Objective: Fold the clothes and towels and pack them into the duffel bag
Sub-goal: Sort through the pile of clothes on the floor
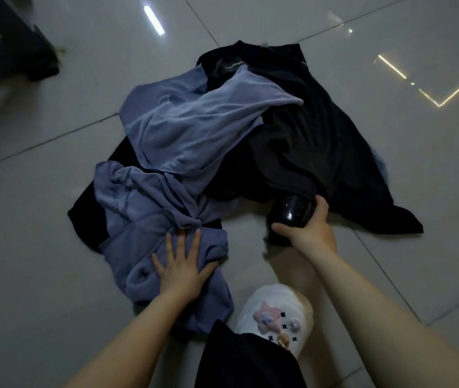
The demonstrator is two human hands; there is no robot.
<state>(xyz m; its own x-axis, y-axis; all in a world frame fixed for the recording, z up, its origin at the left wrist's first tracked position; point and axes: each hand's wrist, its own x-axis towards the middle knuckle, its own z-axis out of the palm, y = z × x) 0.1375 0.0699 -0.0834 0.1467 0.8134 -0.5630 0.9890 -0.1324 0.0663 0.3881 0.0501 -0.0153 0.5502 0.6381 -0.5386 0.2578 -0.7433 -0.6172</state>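
Note:
A heap of clothes lies on the tiled floor. Crumpled blue-grey fabric (183,135) spreads across the left and middle of the heap. Black garments (320,130) lie under it and to the right. My left hand (180,264) rests flat with spread fingers on the near part of the blue fabric. My right hand (309,222) grips a shiny black cylindrical object (290,210) at the near edge of the black garments. No duffel bag is in view.
Glossy grey floor tiles (391,37) surround the heap. A dark furniture leg (23,43) stands at the top left. My foot in a white shoe with charms (276,315) is at the bottom centre, beside dark clothing on my leg (245,359).

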